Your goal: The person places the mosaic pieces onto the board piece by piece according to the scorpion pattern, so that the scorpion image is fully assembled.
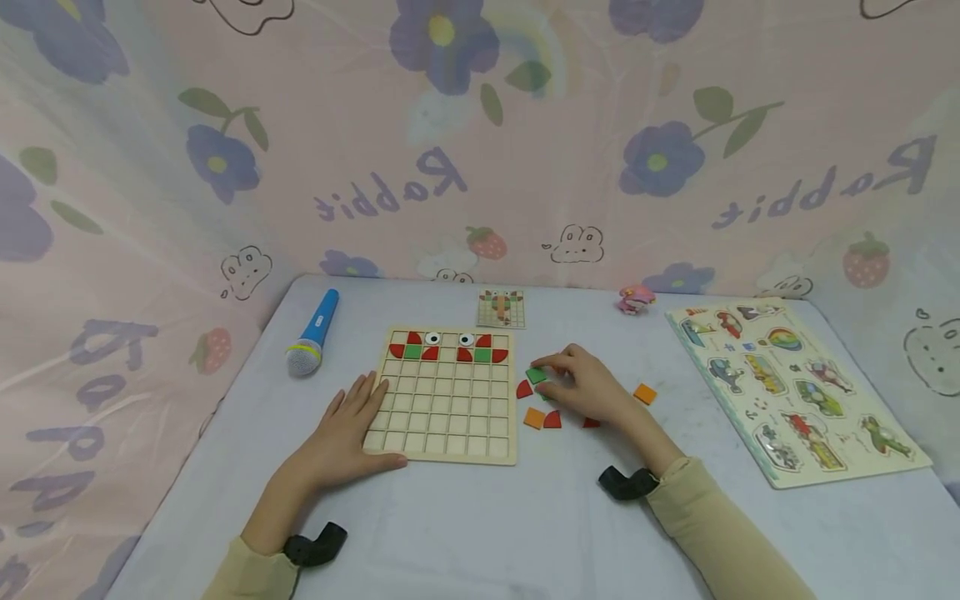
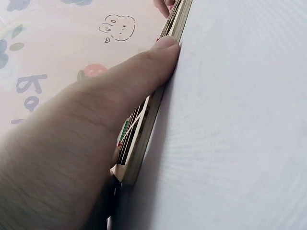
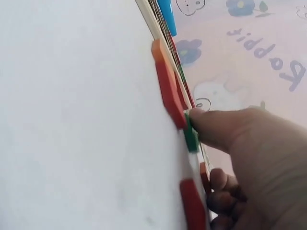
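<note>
A square wooden grid board [image 1: 438,408] lies on the table, with red quarter-circle, green square and eye pieces filling part of its top rows. My left hand [image 1: 337,437] rests along the board's left side with fingers spread, thumb at the near edge; the left wrist view shows that thumb [image 2: 160,57] against the board's side. Just right of the board, my right hand [image 1: 585,383] pinches a green square tile [image 1: 536,375] between thumb and index finger. Another green tile [image 3: 192,136] shows below the thumb in the right wrist view. Red quarter-circles [image 1: 552,419] and an orange square [image 1: 534,417] lie beside it.
A small pattern card [image 1: 501,309] sits behind the board. At the left lies a blue toy microphone [image 1: 315,333]. A pink figurine [image 1: 635,299] stands at the back, another orange square [image 1: 645,393] lies beyond the right wrist, and a picture puzzle board [image 1: 795,387] occupies the right side.
</note>
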Action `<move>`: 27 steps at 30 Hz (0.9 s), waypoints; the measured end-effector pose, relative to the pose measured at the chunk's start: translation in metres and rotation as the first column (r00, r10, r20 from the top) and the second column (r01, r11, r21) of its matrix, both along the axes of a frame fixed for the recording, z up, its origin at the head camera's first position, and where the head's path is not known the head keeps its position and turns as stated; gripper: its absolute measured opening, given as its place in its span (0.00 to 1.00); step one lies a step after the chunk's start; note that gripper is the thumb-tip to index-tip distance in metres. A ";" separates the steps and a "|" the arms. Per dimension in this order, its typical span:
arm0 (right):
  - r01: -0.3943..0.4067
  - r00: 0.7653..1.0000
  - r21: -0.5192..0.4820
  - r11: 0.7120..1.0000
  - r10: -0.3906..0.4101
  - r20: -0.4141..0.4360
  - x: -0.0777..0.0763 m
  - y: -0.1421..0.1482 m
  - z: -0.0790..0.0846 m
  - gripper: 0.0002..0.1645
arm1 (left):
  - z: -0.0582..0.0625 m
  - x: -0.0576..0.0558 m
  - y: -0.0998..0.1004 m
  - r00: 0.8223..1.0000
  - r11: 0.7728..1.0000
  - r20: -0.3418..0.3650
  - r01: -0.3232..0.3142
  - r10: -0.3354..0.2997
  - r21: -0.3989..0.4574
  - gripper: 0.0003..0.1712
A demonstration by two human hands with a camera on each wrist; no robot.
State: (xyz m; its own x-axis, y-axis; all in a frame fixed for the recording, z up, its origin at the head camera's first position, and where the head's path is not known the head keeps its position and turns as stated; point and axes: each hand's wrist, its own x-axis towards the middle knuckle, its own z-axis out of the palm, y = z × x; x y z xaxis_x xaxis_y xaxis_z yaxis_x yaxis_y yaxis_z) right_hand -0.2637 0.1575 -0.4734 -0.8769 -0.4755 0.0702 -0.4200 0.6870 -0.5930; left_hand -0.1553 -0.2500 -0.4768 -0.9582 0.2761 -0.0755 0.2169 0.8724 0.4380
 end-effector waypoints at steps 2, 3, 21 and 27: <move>0.004 1.000 0.004 1.000 -0.004 -0.007 0.002 -0.004 -0.002 0.22 | 0.000 0.000 -0.001 1.000 1.000 0.001 -0.001 0.001 -0.003 0.72; 0.012 1.000 0.001 1.000 -0.012 -0.016 0.003 -0.006 -0.003 0.21 | 0.000 0.000 -0.001 1.000 1.000 0.002 -0.001 0.001 -0.002 0.73; 0.119 0.988 -0.065 0.991 -0.125 -0.092 0.004 -0.012 -0.012 0.16 | -0.005 0.000 -0.002 1.000 1.000 0.000 -0.005 0.005 0.011 0.73; 0.141 0.984 -0.112 0.984 -0.152 -0.097 0.003 -0.009 -0.011 0.17 | -0.004 -0.001 -0.001 1.000 1.000 -0.008 0.000 0.000 -0.001 0.73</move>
